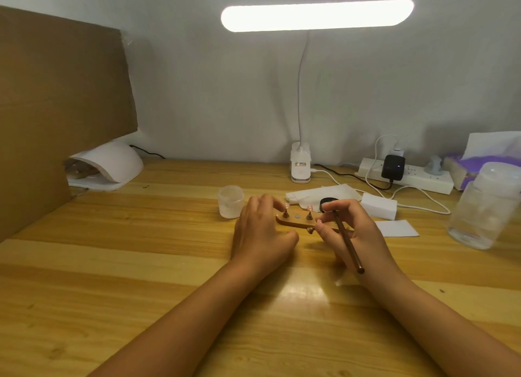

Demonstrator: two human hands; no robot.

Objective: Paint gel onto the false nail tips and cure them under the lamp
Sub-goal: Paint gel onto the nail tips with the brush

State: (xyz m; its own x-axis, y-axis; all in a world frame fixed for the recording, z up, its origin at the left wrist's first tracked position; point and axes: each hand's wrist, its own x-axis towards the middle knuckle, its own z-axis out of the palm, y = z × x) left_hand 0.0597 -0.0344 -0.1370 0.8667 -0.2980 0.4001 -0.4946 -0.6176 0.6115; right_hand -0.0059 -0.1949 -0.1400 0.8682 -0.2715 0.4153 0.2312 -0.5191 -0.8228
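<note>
- The left hand [262, 230] grips the left end of a wooden holder [296, 222], fingertips touching a nail tip [286, 206] on its peg.
- The right hand [355, 230] grasps a brush [348, 245] just beside the holder on the counter [141, 263].
- A white curing lamp [112, 163] sits far left.

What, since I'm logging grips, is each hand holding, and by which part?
The right hand pinches the thin brown brush near its far end. The left hand's fingers touch the brown wooden nail stand's left peg; grip unclear.
</note>
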